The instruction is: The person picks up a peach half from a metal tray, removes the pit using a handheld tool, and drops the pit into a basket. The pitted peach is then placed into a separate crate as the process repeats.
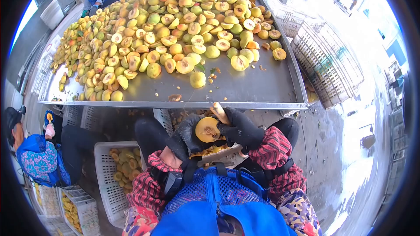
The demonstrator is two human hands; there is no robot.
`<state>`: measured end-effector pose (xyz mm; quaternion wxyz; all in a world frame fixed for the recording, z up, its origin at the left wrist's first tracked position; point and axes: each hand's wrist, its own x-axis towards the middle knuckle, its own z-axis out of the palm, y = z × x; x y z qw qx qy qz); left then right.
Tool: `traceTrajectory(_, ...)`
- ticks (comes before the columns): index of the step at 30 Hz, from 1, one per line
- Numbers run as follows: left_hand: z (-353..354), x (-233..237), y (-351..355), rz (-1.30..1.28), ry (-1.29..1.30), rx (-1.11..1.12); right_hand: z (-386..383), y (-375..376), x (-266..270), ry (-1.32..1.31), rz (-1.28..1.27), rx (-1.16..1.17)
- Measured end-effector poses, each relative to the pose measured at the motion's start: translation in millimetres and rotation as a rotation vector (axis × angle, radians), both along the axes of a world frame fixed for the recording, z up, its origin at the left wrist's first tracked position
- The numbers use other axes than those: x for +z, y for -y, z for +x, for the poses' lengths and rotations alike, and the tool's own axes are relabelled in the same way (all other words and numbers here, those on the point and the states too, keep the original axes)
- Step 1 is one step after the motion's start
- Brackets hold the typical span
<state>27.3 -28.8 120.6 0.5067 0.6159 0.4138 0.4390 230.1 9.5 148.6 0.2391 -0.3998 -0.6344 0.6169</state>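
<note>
Yellow fruit half (207, 130) cupped in our left hand (185, 134); right hand (246, 129) grips handle (220, 113); loose cupping could drop it below.

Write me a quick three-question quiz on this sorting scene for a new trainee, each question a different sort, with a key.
1. What does the left hand in its dark glove hold?
2. True or false: the white perforated plastic crate at the wearer's left stands on the broad grey metal table.
3. Fill in: the slim tool with a pale handle is gripped by the ____ hand.

Key: 1, a halved yellow fruit, cut face showing; 2, false, it is down beside the wearer, lower than the tabletop; 3, right.
</note>
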Motion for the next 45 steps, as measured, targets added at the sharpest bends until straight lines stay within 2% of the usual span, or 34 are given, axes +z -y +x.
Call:
traceTrajectory(2, -2, 2, 0, 0.121, -0.286, -0.017, -3, -3, -6, 0.135, 0.193, 0.025)
traceTrajectory(4, 3, 6, -3, 0.067, -0.333, -0.088, -5, -5, -11, 0.185, 0.362, 0.013)
traceTrajectory(5, 6, 8, -3, 0.039, -0.356, -0.121, -5, -4, -6, 0.208, 0.233, -0.033)
traceTrajectory(7, 8, 11, -5, 0.153, -0.386, -0.074, -6, -3, 8, 0.251, -0.025, -0.123)
traceTrajectory(8, 10, 13, -5, 0.211, -0.401, -0.051, -4, -1, 4, 0.121, -0.027, -0.169)
traceTrajectory(10, 18, 19, -6, -0.023, -0.106, 0.002, 5, 7, -12, -0.139, -0.032, -0.259)
traceTrajectory(13, 12, -1, -8, -0.313, 0.393, 0.076, 7, 33, 6, -0.400, -0.338, -0.310)
traceTrajectory(14, 10, -3, -7, -0.407, 0.585, 0.091, 12, 39, -7, -0.345, -0.345, -0.236)
traceTrajectory(16, 8, 2, -5, -0.275, 0.385, 0.098, 11, 55, -7, -0.093, -0.270, -0.156)
traceTrajectory(18, 6, 19, -1, 0.186, -0.395, 0.074, 3, 67, -3, 0.111, -0.094, -0.090)
traceTrajectory(21, 15, -13, -3, -0.211, 0.403, 0.141, -8, 75, 2, 0.186, 0.184, -0.091)
traceTrajectory(24, 15, -6, 2, -0.567, 1.078, 0.112, -12, 75, -7, 0.293, 0.204, -0.092)
traceTrajectory(27, 24, -11, -1, -0.598, 1.150, 0.166, -20, 76, -3, 0.380, 0.203, -0.099)
traceTrajectory(29, 23, -26, 2, -0.348, 0.765, 0.140, -21, 76, -4, 0.397, 0.216, -0.105)
traceTrajectory(32, 18, -32, 5, -0.103, 0.211, 0.119, -22, 78, -14, 0.380, 0.278, -0.108)
traceTrajectory(34, 19, -36, 9, -0.116, 0.221, 0.135, -24, 80, -14, 0.383, 0.304, -0.109)
traceTrajectory(35, 23, -43, 10, -0.189, 0.413, 0.153, -25, 80, -18, 0.389, 0.329, -0.127)
traceTrajectory(37, 26, -55, 8, -0.236, 0.620, 0.162, -29, 79, -28, 0.399, 0.380, -0.163)
traceTrajectory(38, 25, -61, 7, -0.210, 0.636, 0.153, -30, 79, -25, 0.446, 0.309, -0.140)
traceTrajectory(40, 26, -67, 5, -0.169, 0.603, 0.164, -34, 75, -11, 0.538, 0.166, -0.093)
traceTrajectory(43, 24, -79, 4, -0.155, 0.410, 0.220, -43, 71, 9, 0.522, 0.105, -0.068)
traceTrajectory(44, 19, -88, 4, -0.167, 0.313, 0.236, -41, 73, -1, 0.476, 0.175, -0.041)
traceTrajectory(45, 19, -95, 4, -0.200, 0.377, 0.266, -39, 75, -21, 0.430, 0.243, -0.014)
